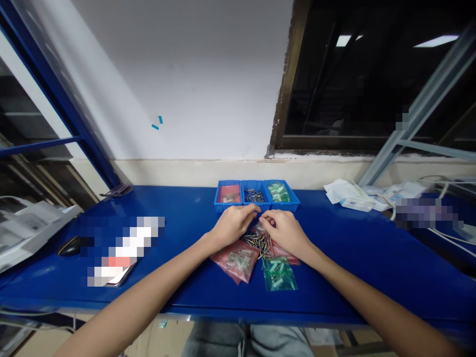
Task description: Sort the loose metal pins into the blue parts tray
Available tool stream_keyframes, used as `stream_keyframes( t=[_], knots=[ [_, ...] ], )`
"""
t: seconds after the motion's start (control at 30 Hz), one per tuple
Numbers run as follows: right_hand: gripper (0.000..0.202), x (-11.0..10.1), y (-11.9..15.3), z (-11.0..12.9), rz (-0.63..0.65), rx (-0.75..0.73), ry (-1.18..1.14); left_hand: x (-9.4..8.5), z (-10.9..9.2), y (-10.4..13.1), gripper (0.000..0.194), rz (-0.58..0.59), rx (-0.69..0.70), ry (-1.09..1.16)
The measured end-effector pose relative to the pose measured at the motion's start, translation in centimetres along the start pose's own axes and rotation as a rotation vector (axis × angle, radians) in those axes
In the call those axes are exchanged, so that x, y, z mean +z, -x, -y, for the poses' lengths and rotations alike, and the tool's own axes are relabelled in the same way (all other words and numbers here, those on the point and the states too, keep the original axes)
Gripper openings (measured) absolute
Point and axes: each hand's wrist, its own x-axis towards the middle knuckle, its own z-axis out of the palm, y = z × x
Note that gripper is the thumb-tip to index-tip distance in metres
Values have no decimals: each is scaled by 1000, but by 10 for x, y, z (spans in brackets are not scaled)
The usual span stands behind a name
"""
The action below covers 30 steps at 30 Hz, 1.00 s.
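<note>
My left hand (235, 224) is closed, with its thumb and fingers drawn together above a pile of loose screws (256, 240). Close to it on the right, my right hand (285, 229) has its fingers curled in a pinch. What either one holds, if anything, is too small or hidden to make out. Red-tinted plastic bags (238, 263) with small pale parts lie below my left hand. A green plastic bag (278, 275) of pale pieces lies in front of the pile. More red plastic shows under my right hand.
Behind my hands stand three joined blue bins: the left bin (215, 198) holds a red bag, the middle bin (256, 204) screws, the right bin (292, 199) green bags. A black mouse (70, 246) sits left; white packets (347, 195) and cables lie right.
</note>
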Motion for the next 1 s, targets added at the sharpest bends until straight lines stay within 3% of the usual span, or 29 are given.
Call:
stream_keyframes(
  t=[0.23, 0.47, 0.67, 0.83, 1.0],
  knots=[
    [15, -4, -3, 6, 3, -25, -300, 4, -4, 1, 14, -91, 12, -7],
    [14, -7, -3, 9, -7, -33, -368, 6, -2, 2, 12, -125, -25, -14],
    [14, -6, -3, 5, -70, -42, -313, -4, 0, 1, 17, -64, 66, -189],
    [15, -5, -2, 6, -118, -136, -155, -8, 2, 2, 18, -56, 134, -384],
    [14, -7, 0, 7, -100, -174, -105, -5, 6, 1, 20, -49, 137, -324]
  ],
)
